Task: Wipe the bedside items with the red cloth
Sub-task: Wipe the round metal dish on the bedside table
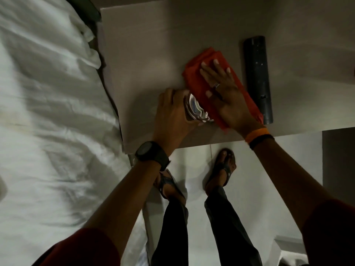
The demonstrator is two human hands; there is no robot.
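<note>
Seen from above, two feet in sandals [223, 167] stood on the pale floor [269, 169] at the near edge of the desk [146, 60]. The left hand [172, 116], with a dark watch [150, 152] on its wrist, had its grip wrapped around a small shiny glass [196, 109] on the desk. Just beside it, the right hand [224, 93] lay flat, fingers spread, pressing the folded red cloth [194, 73] onto the desk; the grip enclosed nothing. A black remote [257, 73] lay beyond, just right of the cloth. A white bed [48, 112] bordered the left.
</note>
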